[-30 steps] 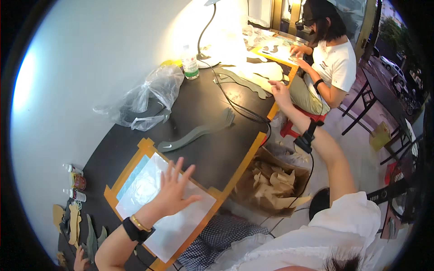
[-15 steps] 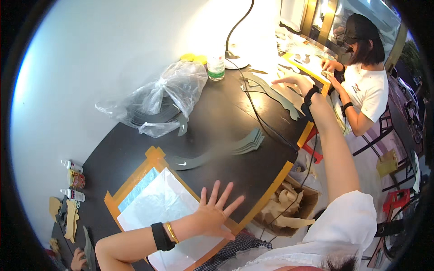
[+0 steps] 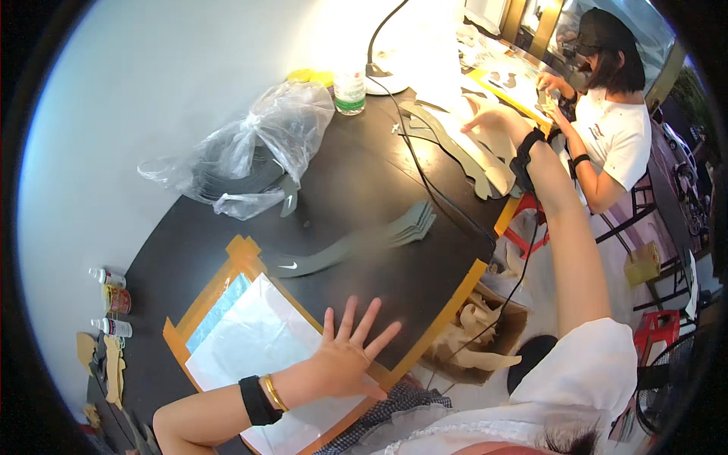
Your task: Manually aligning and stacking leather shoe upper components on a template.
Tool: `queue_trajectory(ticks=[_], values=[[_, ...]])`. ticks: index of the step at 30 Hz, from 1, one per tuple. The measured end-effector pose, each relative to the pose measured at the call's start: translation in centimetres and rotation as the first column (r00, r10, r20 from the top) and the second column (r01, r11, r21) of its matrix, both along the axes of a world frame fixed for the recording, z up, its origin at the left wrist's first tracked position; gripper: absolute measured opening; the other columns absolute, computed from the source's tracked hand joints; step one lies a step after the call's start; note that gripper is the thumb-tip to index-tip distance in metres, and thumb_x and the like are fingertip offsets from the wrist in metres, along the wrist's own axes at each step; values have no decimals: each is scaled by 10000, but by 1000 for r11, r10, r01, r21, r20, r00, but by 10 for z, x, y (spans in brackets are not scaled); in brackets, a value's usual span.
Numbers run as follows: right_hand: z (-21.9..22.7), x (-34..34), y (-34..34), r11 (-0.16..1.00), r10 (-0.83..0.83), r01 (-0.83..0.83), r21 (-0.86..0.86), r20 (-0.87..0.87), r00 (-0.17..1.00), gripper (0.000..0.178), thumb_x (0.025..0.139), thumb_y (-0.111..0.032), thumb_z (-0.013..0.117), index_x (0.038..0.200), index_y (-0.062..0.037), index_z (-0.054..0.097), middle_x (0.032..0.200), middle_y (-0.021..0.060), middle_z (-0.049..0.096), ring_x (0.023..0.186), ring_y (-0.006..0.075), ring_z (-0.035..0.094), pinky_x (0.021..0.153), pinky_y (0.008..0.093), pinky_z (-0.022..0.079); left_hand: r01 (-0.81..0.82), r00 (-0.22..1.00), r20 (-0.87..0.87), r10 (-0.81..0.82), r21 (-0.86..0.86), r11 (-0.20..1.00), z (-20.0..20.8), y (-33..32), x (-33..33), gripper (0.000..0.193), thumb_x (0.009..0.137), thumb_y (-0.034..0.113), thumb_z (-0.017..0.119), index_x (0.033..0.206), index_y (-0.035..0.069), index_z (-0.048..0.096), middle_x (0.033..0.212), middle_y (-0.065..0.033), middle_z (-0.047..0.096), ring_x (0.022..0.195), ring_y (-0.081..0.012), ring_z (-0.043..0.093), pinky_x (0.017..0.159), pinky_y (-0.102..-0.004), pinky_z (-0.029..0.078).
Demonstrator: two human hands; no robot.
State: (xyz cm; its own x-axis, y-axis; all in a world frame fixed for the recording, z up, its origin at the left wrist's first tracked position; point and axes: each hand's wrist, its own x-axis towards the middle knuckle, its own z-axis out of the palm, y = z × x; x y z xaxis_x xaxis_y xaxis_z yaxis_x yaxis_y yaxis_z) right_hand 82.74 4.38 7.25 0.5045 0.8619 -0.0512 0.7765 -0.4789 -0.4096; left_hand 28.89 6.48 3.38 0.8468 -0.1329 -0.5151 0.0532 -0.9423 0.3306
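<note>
My left hand (image 3: 347, 362) lies open with its fingers spread, partly over a white sheet (image 3: 254, 334) and partly over the dark tabletop, and holds nothing. At the far right my right hand (image 3: 497, 117) reaches out under the lamp glare, thumb and fingers apart. Just below it lie a pale tan curved piece (image 3: 497, 173) and grey-green curved pieces (image 3: 453, 148); whether the fingertips touch any of them I cannot tell. Beyond my left hand, a fanned stack of curved dark grey strips (image 3: 409, 227) rests on the table. A blurred patch covers part of it.
A clear plastic bag (image 3: 262, 136) of dark strips sits at the back left, beside a bottle (image 3: 349, 95). The lamp's black cable (image 3: 413, 159) crosses the table. Small bottles (image 3: 112, 327) line the left. A box of scraps (image 3: 508, 337) stands by the right edge; a co-worker (image 3: 610, 129) sits beyond.
The whole view has shifted slightly, moving the table leftward and up. Below my right hand, the tan piece now shows more fully. My left hand keeps its spread pose on the sheet.
</note>
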Motion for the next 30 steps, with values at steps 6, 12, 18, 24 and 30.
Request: queue_trajectory(ticks=[6, 12, 18, 24, 30], values=[[-6, 30, -16, 952, -142, 87, -294, -172, 975, 864, 596, -398, 869, 1292, -22, 521, 1252, 143, 576, 1146, 266, 537, 944, 386, 428, 1, 999, 38, -2, 30, 1000, -6, -2, -4, 1221, 680, 781, 657, 1579, 188, 81, 1579, -305, -117, 1407, -579, -159, 1072, -737, 9], [-15, 15, -48, 982, -185, 184, -29, -262, 947, 855, 575, -369, 871, 1275, -6, 538, 1207, 174, 585, 1149, 269, 526, 922, 327, 406, -17, 998, 67, 13, 62, 998, -2, -7, -5, 1172, 679, 725, 714, 1563, 178, 171, 1576, -318, -87, 1421, -575, -101, 1090, -719, 54], [-18, -44, -66, 960, -57, 164, 229, -411, 910, 925, 601, -310, 859, 1352, 78, 486, 1477, 254, 400, 1352, 307, 395, 1074, 325, 338, -149, 860, 292, 419, -641, 753, 31, -3, 54, 594, 896, 377, 685, 1337, 16, 515, 1447, -287, 402, 1434, -398, 277, 1145, -452, 278], [2, -68, -113, 892, 54, 257, 372, -652, 756, 500, 629, -167, 844, 1051, 56, 696, 1234, 158, 603, 1122, 219, 588, 945, 265, 432, -394, 643, -233, 729, -917, 54, 11, -11, 181, 673, 906, 277, 672, 1420, -50, 386, 1378, -177, 480, 1264, -248, 485, 1063, -355, 385], [30, -51, -124, 925, -104, 336, 177, -732, 673, 519, 730, -142, 819, 1192, -13, 620, 1042, 69, 686, 909, 154, 673, 779, 297, 547, -353, 614, -340, 712, -926, -137, -46, 8, 264, 778, 878, 346, 706, 1452, -37, 347, 1359, -153, 475, 1168, -199, 489, 968, -326, 434]])
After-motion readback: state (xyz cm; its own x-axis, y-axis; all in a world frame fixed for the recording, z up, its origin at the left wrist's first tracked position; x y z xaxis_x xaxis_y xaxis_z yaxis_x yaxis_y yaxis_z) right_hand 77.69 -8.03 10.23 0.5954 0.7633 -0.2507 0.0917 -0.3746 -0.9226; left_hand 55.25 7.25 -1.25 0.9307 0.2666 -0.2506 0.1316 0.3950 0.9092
